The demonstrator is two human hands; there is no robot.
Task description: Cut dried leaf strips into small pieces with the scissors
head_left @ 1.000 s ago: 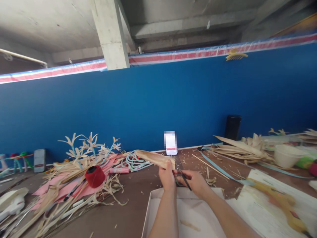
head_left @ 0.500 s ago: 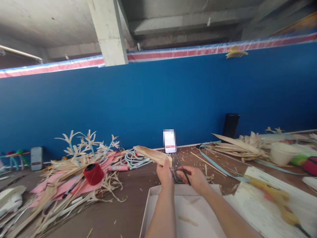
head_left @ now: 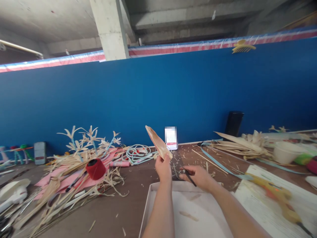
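In the head view my left hand [head_left: 163,168] pinches the lower end of a dried husk strip [head_left: 158,142], pale tan with a browner edge, its pointed tip slanting up and left. My right hand [head_left: 196,177] is closed around a slim dark tool [head_left: 190,178]; its kind is unclear, and its far end fades against the brown table. The two hands are apart, above the far edge of a shallow white box lid [head_left: 208,215], in which a couple of husk scraps [head_left: 189,216] lie.
Left are a red thread spool [head_left: 95,169], husk flowers [head_left: 91,138], pink paper and coiled pale-blue cord [head_left: 137,154]. A lit phone [head_left: 171,138] leans against the blue partition [head_left: 148,92]. Right lie a yellow glue gun [head_left: 277,195] on papers, husks [head_left: 247,148] and a white cup [head_left: 284,152].
The husk strip has swung from nearly level to steeply upright in my left hand. My right hand with the dark tool has shifted slightly right, away from the husk.
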